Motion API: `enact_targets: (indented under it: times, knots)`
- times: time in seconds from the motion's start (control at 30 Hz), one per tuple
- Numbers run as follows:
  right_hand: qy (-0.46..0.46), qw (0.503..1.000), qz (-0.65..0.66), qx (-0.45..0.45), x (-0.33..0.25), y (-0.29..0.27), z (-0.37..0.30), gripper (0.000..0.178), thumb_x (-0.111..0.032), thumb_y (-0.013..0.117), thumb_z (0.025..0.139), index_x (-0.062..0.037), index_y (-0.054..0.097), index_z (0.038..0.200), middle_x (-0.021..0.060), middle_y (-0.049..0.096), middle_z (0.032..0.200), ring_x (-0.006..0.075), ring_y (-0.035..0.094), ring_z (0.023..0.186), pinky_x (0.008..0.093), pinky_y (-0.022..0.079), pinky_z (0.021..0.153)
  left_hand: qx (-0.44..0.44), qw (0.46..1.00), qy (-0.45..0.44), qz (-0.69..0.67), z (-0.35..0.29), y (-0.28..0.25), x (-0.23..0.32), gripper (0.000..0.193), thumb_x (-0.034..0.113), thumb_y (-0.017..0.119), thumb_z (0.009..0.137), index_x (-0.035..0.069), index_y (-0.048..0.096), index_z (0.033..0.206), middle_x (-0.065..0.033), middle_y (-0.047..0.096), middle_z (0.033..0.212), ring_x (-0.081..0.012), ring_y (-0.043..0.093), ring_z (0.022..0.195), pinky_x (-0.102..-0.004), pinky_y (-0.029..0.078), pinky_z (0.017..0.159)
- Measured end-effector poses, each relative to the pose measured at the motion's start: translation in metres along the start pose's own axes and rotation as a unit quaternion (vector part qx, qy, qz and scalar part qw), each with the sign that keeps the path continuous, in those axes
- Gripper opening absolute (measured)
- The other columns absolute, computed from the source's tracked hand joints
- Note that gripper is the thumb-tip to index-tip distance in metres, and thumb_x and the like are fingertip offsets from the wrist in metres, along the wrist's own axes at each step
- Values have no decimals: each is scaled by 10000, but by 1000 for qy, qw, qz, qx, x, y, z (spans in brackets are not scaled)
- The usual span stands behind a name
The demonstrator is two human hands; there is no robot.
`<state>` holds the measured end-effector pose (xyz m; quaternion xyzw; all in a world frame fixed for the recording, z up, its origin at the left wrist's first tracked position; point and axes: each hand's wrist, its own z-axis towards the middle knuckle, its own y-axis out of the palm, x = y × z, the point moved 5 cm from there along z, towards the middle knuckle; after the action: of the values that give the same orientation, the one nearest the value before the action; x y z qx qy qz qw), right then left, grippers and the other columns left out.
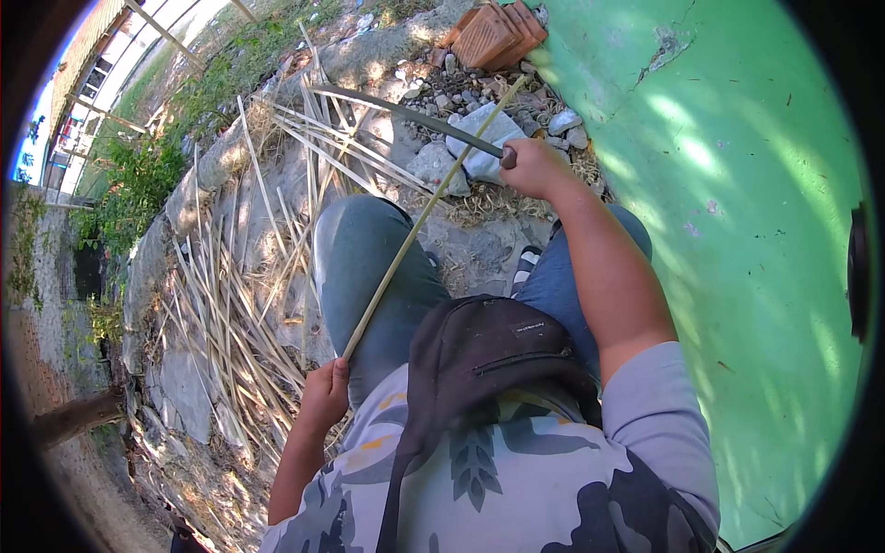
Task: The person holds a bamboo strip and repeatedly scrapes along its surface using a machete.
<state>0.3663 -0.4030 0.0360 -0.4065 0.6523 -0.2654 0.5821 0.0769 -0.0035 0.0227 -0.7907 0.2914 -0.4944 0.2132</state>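
My left hand, low at the left of my lap, is closed around the near end of a long, thin bamboo strip. The strip slants up and to the right across my left thigh, past the blade to the stones. In my right hand, beyond my right knee, is the dark handle of a long-bladed machete. Its blade points left and slightly away from me, crossing the strip close to the handle. Whether blade and strip touch there I cannot tell.
Many pale bamboo strips lie heaped on the ground at my left. Ahead are grey stones, curled shavings and stacked orange bricks. A smooth green surface runs along my right. A black bag rests on my lap.
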Motion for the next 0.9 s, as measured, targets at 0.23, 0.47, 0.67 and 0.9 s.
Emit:
enact_targets:
  times: [0.23, 0.47, 0.67, 0.9]
  knots:
    - [-32, 998, -51, -8, -2, 10, -12, 203, -229, 709, 749, -133, 715, 927, 135, 723, 924, 334, 696, 894, 438, 545, 782, 5, 999, 9, 38, -4, -3, 11, 510, 382, 434, 1072, -34, 560, 805, -187, 510, 598, -229, 458, 539, -408, 404, 551]
    - [-140, 986, -88, -27, -33, 1, -25, 168, -215, 680, 742, -116, 694, 878, 167, 701, 846, 364, 685, 860, 458, 538, 764, 1, 1000, 26, -4, -3, 5, -7, 525, 394, 415, 1075, -29, 545, 793, -133, 499, 591, -243, 472, 539, -393, 401, 547]
    - [-23, 999, -2, 24, -2, 5, 4, 198, -213, 656, 769, -107, 709, 927, 197, 699, 904, 380, 677, 893, 459, 535, 781, 4, 999, 17, 37, 0, 1, 8, 517, 385, 409, 1074, -27, 569, 807, -172, 556, 621, -327, 527, 553, -422, 429, 569]
    - [-100, 989, -92, -54, -46, 12, -26, 177, -211, 658, 771, -125, 726, 910, 162, 718, 918, 361, 688, 892, 442, 543, 793, 24, 996, 32, 74, -6, -4, 14, 477, 349, 416, 1070, -25, 578, 823, -221, 588, 660, -430, 595, 623, -465, 444, 580]
